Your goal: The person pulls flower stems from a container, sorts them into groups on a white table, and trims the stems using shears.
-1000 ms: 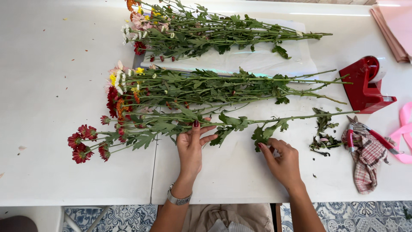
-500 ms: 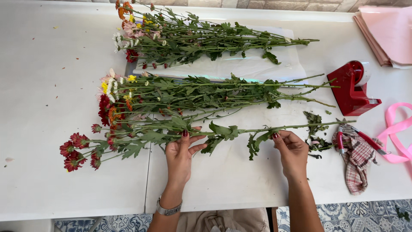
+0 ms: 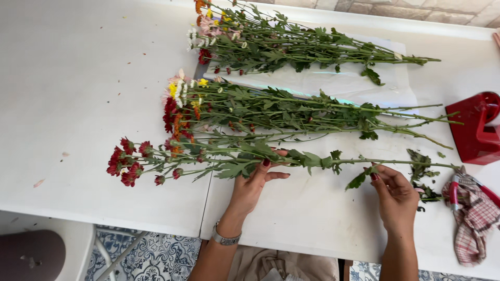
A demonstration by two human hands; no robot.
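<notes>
A long green stem with dark red flowers lies across the white table nearest me. My left hand rests on the leafy middle of this stem, fingers spread over it. My right hand pinches a leaf on the same stem, further right. Behind it lies a bunch of mixed flowers with red, yellow and white heads at the left end. A second mixed bunch lies at the far side on clear wrapping.
A red plastic tool stands at the right edge. A red checked cloth lies beside red-handled cutters. Torn leaves lie loose near my right hand. A seat and patterned floor tiles show below the table's front edge.
The camera view has shifted left, so things sit further right in frame. My right hand has moved along the stem to a leaf; my left hand stays on the stem.
</notes>
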